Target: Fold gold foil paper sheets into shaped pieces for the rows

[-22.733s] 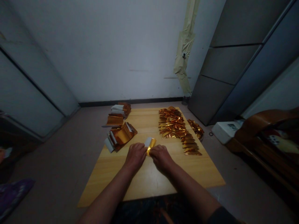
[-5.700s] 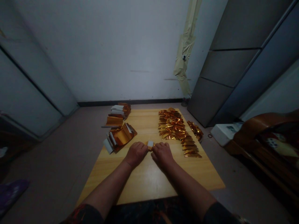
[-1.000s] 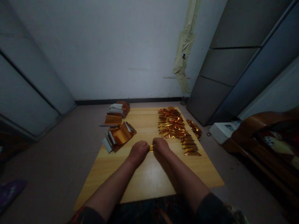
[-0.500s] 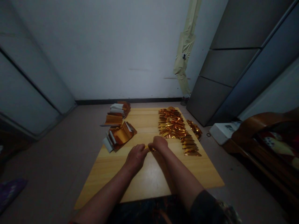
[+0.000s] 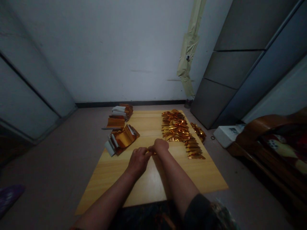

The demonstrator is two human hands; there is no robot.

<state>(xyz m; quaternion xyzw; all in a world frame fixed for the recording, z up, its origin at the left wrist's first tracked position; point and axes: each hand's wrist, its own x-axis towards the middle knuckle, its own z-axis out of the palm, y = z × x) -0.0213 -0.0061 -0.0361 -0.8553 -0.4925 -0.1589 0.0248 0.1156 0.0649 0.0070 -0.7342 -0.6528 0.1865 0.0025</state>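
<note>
Both hands meet above the middle of a light wooden table (image 5: 148, 182). My left hand (image 5: 139, 160) is closed on a small piece of gold foil paper (image 5: 153, 153). From the other side my right hand (image 5: 160, 147) pinches the same piece, its fingers touching those of the left. Most of the foil is hidden behind the fingers. To the right lie rows of folded gold foil pieces (image 5: 174, 127), overlapping one another. Over on the left are loose stacks of curled gold foil sheets (image 5: 124, 138) with pale backs.
More folded foil (image 5: 198, 131) sits beyond the table's right edge. A white box (image 5: 225, 136) and a wooden bench (image 5: 271, 153) stand at the right, with a grey cabinet (image 5: 220, 70) behind. A purple item (image 5: 11, 196) lies on the floor at left.
My right hand has shifted slightly left, closer against my left hand. Less of the foil piece shows between them. The view has moved a little; the piles look the same.
</note>
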